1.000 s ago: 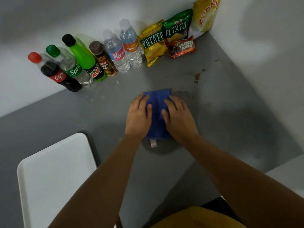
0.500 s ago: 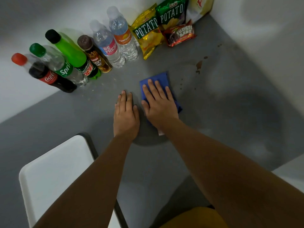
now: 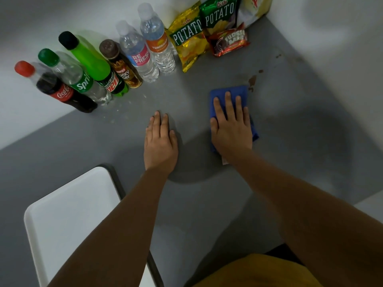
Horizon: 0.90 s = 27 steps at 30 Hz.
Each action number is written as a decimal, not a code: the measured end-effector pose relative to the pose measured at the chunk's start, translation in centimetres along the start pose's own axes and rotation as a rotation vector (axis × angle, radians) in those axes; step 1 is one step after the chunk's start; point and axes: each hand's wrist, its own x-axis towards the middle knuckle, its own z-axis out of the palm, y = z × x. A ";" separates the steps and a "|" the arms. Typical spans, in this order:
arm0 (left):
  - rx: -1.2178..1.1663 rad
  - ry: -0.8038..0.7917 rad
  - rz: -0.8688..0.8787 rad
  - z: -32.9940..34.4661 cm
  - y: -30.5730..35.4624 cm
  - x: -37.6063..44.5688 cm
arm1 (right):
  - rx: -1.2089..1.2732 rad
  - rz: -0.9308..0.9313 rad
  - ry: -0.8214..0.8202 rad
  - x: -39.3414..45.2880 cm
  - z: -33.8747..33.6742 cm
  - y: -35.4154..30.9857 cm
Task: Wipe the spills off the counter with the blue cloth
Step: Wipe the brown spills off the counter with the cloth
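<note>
The folded blue cloth (image 3: 242, 93) lies flat on the grey counter (image 3: 300, 125). My right hand (image 3: 231, 127) presses down on it with fingers spread, covering most of it. Just beyond the cloth's far right corner sits a brown spill (image 3: 252, 80), with smaller brown drops (image 3: 278, 56) farther toward the corner wall. My left hand (image 3: 160, 141) rests flat on the bare counter, a hand's width left of the cloth, holding nothing. Small pale droplets (image 3: 122, 108) dot the counter in front of the bottles.
A row of drink bottles (image 3: 99, 75) stands along the back wall at the left. Snack bags (image 3: 207, 30) lean in the far corner. A white chair seat (image 3: 68, 214) sits at the near left below the counter edge. White walls close the back and right.
My left hand has come off the cloth and settled on the counter. My right hand has slid the cloth to the right and farther away, close to the brown spill.
</note>
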 end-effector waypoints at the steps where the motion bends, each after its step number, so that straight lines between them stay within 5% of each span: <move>1: 0.006 0.002 -0.001 0.1 0.0 0.0 | 0.002 0.011 0.006 -0.7 0.3 -0.8; 13: 0.018 -0.013 -0.002 0.1 -0.1 0.1 | 0.047 -0.311 0.030 4.3 0.0 -1.8; 27: -0.032 0.019 -0.032 -0.6 0.5 0.1 | 0.012 0.022 0.010 1.5 -1.2 3.4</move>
